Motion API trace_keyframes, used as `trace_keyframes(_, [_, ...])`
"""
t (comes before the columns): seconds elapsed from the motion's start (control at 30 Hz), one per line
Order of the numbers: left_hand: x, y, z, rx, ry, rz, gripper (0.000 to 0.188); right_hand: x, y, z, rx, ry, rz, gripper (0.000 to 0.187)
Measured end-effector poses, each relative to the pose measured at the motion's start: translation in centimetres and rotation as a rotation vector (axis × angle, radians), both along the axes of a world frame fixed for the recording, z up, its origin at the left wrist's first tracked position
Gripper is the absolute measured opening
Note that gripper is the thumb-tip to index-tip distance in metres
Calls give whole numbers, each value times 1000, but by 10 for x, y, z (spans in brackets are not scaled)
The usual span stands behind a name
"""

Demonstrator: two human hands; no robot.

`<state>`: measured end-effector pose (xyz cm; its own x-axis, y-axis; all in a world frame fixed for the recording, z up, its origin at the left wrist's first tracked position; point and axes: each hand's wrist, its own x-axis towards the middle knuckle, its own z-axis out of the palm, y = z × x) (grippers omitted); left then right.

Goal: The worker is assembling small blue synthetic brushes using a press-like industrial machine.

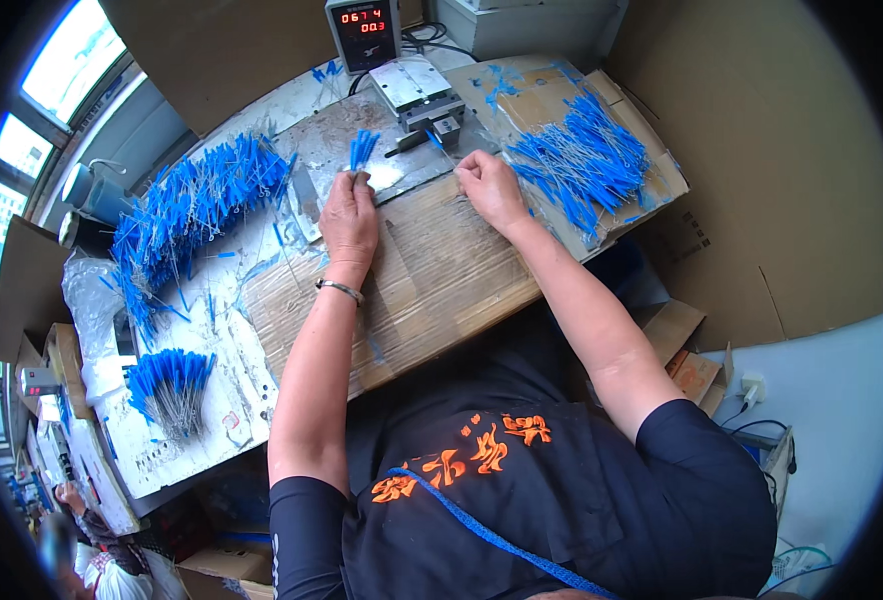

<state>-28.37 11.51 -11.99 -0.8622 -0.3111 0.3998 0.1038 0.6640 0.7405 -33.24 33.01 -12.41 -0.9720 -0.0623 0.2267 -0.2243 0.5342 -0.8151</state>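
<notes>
My left hand (350, 222) is closed round a small bunch of blue-tipped wires (364, 150), their blue ends pointing up and away from me. With thumb and forefinger, my right hand (489, 186) pinches one thin blue-tipped wire (436, 140). Its blue end is at the front of a small metal machine (417, 92), beside a dark block; whether it touches the block I cannot tell. Below both hands lies a worn brown board (442, 270), with a shiny metal plate (397, 170) just beyond it.
A large heap of blue-tipped wires (197, 195) lies at left, another pile (587, 160) on cardboard at right. A smaller bundle (170, 390) sits near left. A counter box with red digits (364, 32) stands behind the machine. Another person (97, 545) is at lower left.
</notes>
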Motion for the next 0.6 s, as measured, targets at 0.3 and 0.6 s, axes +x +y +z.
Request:
trace_keyframes(0.3, [-30, 25, 10, -89, -3, 12, 15, 22, 44, 19, 185, 92, 35, 17])
trace_keyframes(0.6, [-21, 6, 2, -168, 155, 79, 12, 56, 77, 32, 626, 178, 34, 13])
